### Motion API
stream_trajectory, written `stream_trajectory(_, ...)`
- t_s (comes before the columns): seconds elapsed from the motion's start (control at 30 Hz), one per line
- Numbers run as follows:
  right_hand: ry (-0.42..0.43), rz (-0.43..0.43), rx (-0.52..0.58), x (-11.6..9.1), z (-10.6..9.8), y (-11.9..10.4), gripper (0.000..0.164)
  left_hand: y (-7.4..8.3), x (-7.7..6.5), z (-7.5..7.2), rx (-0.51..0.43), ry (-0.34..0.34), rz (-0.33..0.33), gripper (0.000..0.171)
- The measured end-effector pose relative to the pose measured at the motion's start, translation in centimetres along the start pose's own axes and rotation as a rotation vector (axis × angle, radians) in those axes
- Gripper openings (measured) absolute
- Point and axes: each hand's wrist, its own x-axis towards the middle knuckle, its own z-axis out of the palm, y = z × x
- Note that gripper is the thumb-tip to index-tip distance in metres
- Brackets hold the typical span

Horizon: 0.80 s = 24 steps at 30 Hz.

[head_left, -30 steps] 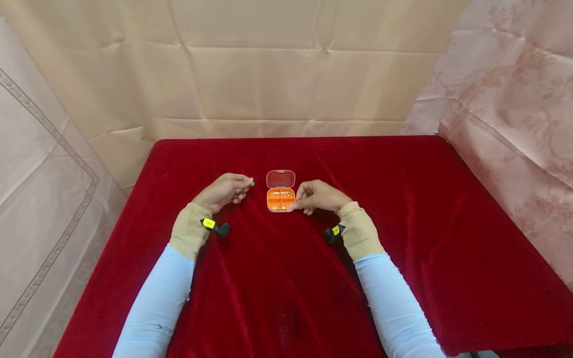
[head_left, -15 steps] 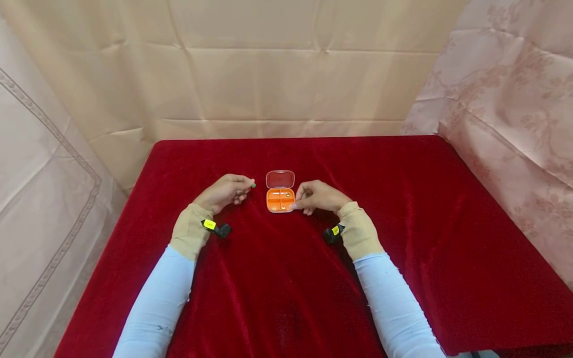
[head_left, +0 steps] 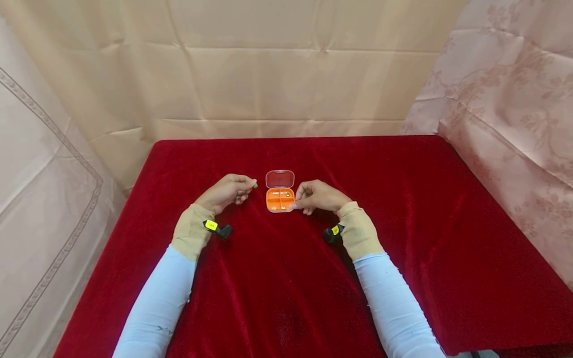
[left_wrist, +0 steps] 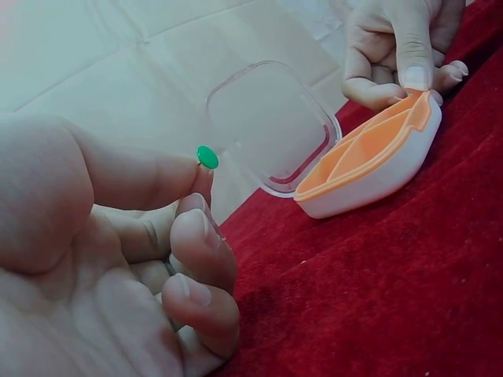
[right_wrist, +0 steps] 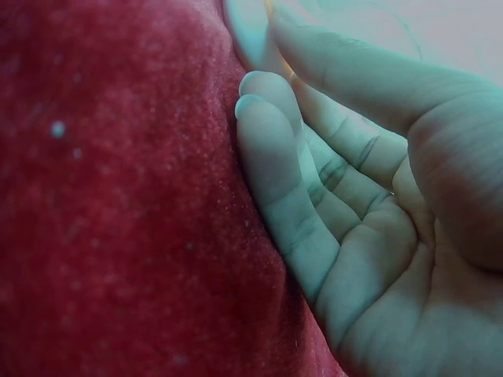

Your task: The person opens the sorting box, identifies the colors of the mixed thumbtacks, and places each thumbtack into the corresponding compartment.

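Note:
In the head view, a small pill box [head_left: 280, 200] with an orange divided tray stands on the table, its clear lid [head_left: 280, 179] raised at the back. Small shiny bits show in some compartments. My left hand [head_left: 228, 191], left of the box, pinches a green thumbtack [left_wrist: 207, 157] between thumb and index finger. Its flat round head faces outward in the left wrist view, and its pin is mostly hidden by the fingertips. At the box's right front corner, my right hand [head_left: 320, 196] grips the edge, thumb on the rim. The right wrist view shows its other fingers curled beside the box's white side [right_wrist: 250, 31].
A red velvet cloth [head_left: 286, 278] covers the table, with soft folds running through it. Beige drapery [head_left: 286, 74] hangs behind the far edge. Patterned pale cloth [head_left: 515, 99] hangs at the right, and white cloth [head_left: 45, 174] at the left.
My left hand has moved slightly to the right with the thumbtack, closer to the pill box. The right hand stays on the box's corner.

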Motion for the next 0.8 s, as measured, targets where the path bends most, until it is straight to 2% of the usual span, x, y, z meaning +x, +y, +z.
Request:
stream_trajectory(0.4, 0.004, -0.006, -0.007, 0.0, 0.0, -0.1, 0.029, 0.0, 0.2, 0.9, 0.037, 0.008, 0.031, 0.044)
stream_trajectory(0.8, 0.002, -0.006, -0.003, 0.0, 0.0, 0.1, 0.030, 0.0, 0.4, 1.5, 0.066, 0.015, 0.028, 0.040)
